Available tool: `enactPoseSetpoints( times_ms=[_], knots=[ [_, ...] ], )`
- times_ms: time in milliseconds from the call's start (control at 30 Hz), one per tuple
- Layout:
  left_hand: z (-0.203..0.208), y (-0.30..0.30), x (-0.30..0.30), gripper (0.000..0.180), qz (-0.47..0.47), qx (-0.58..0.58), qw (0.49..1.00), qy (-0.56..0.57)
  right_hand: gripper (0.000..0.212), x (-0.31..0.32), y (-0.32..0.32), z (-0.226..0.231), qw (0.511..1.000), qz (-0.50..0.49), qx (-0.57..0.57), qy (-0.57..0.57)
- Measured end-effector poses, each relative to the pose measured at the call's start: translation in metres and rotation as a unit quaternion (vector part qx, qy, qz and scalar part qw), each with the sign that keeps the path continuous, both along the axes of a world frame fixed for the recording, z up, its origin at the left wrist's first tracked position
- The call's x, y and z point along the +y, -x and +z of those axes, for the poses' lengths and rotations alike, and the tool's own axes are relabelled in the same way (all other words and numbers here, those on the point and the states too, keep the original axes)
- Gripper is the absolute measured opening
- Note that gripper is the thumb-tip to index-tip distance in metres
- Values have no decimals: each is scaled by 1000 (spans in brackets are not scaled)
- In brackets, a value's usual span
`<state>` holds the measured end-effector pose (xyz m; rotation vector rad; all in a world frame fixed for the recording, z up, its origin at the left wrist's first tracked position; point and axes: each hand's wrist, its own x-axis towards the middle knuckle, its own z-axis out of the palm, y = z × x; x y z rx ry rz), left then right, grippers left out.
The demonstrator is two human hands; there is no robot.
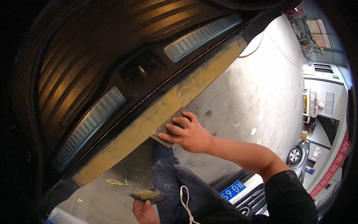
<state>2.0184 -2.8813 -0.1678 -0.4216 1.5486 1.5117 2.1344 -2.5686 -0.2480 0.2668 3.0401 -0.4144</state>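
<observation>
A dark car body [85, 48] is filling the upper left, rising above and to the left of both hands, with two ribbed grey sill plates [201, 35] lying along its opening. Below them a long strip coated in yellow-tan filler [149, 121] is running diagonally, and its middle is passing directly under the right hand. Grey concrete floor [253, 86] is spreading out beyond and to the right of that hand.

The person's trouser leg [175, 183], in dusty dark blue, is sitting between the two hands.

The right hand [188, 134] is pressing flat, fingers together, on a thin grey sanding sheet [166, 130], holding it against the filler strip; the sheet is peeking out to the left of the fingertips.

The left hand [144, 212], at the lower edge, is pinching a small flat spreader [148, 195] smeared with yellow filler, which is sticking out just above the fingers, well apart from the right hand.
</observation>
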Motion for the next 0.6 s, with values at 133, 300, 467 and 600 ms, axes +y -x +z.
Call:
enactPoseSetpoints(
  times_ms=[133, 300, 467, 600],
  knots=[
    [6, 0, 14, 51, -8, 12, 1000, -14, 70, 4, -16, 8, 999, -33, 2, 35],
    [6, -3, 23, 50, -25, 13, 1000, -7, 63, 66, -23, 27, 996, -25, 78, -18],
    [2, -8, 32, 49, -26, 7, 1000, -8, 70, 104, -9, 15, 996, -11, 70, -54],
    [-3, -9, 34, 52, -26, 21, 999, -10, 74, 110, 7, 10, 997, 13, 65, -26]
  ],
)
